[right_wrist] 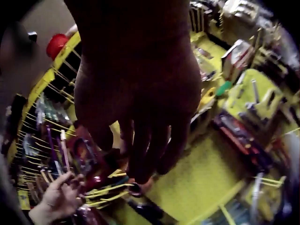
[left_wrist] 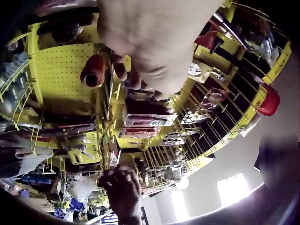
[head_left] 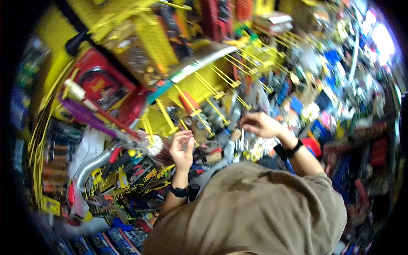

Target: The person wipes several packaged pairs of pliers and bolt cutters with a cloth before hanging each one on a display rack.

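Note:
Both hands are raised before a yellow pegboard rack in the head view. My left hand [head_left: 182, 154] has loosely bent fingers and nothing in its grasp, close below the yellow hooks [head_left: 168, 117]. To its right my right hand [head_left: 264, 125] hangs palm down with relaxed fingers, also holding nothing. An orange, rounded item [head_left: 189, 103] sits among the hooks above the left hand. In the left wrist view, an orange-red hollow cylinder [left_wrist: 94, 70] appears beside the left fingers. The right wrist view shows the right hand [right_wrist: 136, 98] dark, its fingers pointing down over the yellow panel [right_wrist: 197, 180].
A red packaged item [head_left: 100, 80] and a purple strip [head_left: 85, 114] stand at the left of the rack. Piles of mixed goods [head_left: 310, 97] fill the right side. Below left lie tools and packets [head_left: 127, 178]. Long hooks [left_wrist: 220, 110] jut out along the rack.

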Motion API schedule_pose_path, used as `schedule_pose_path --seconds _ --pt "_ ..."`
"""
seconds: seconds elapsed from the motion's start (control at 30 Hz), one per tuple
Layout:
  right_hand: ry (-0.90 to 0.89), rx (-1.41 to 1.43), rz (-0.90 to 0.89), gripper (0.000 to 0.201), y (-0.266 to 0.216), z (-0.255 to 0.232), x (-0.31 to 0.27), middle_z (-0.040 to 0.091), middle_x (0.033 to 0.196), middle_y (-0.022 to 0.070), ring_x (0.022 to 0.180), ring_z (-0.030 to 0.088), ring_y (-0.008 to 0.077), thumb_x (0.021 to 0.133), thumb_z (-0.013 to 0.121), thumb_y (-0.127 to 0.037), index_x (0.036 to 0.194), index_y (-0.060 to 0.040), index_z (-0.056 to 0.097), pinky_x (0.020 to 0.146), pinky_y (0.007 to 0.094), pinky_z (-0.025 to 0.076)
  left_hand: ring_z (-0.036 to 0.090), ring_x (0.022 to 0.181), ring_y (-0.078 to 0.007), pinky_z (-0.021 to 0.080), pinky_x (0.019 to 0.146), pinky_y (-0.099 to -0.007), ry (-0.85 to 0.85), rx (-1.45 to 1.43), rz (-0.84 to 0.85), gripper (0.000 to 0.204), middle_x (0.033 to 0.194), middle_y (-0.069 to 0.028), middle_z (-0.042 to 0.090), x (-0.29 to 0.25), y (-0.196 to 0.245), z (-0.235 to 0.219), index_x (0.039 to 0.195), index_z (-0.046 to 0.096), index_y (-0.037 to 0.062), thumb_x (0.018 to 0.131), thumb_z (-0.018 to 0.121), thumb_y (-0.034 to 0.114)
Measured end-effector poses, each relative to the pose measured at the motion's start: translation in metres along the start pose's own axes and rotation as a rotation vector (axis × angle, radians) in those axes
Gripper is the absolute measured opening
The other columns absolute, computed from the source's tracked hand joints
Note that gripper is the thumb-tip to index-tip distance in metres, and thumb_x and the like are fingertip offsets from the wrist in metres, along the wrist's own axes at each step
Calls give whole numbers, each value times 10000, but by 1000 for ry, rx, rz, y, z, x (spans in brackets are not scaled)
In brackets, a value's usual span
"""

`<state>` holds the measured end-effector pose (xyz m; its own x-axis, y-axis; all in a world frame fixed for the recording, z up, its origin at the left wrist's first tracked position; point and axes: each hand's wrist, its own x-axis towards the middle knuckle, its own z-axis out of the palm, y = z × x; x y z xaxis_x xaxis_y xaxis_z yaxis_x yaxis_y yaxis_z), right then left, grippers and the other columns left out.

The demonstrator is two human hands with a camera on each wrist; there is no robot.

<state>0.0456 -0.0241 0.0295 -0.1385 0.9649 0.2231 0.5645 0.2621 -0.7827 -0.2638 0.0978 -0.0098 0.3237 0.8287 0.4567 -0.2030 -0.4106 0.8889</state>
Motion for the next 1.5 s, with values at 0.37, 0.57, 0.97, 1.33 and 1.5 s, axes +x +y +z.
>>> schedule_pose_path --seconds 0.37,0.57,0.97,1.33,1.5 --pt "52 -292 1105 410 250 -9 -299 691 1041 250 971 672 390 896 612 -344 1129 -13 673 863 453 534 618 942 -180 530 867 -305 -477 26 -86 114 1079 -128 598 -15 -21 139 884 582 -19 841 667 -83" --pt "280 -132 1525 482 337 30 -478 647 1152 279 1103 630 392 861 577 -337 1146 46 649 963 434 496 613 943 -170 521 868 -300 -582 54 -253 121 1081 -124 592 -36 -31 253 899 594 -25 834 651 -110" --pt "443 153 1583 624 459 69 -559 501 1393 263 1340 411 412 824 588 -280 1429 -180 473 1127 428 355 612 828 -119 500 740 -234 -895 313 -335 130 1011 -108 654 -95 -71 420 898 665 -19 786 711 -67" --pt "587 65 1728 483 497 65 -567 672 1163 231 1215 540 392 782 614 -387 1059 -9 732 1081 392 390 619 940 -130 506 773 -252 -991 325 -507 194 1093 -88 637 -118 -94 421 984 655 -1 806 729 -14" --pt "603 109 1726 442 494 56 -563 707 1066 223 1080 655 347 721 747 -323 1067 -48 747 1009 356 453 635 961 -148 524 754 -265 -986 359 -563 191 1100 -80 635 -121 -102 399 989 661 21 813 737 22"
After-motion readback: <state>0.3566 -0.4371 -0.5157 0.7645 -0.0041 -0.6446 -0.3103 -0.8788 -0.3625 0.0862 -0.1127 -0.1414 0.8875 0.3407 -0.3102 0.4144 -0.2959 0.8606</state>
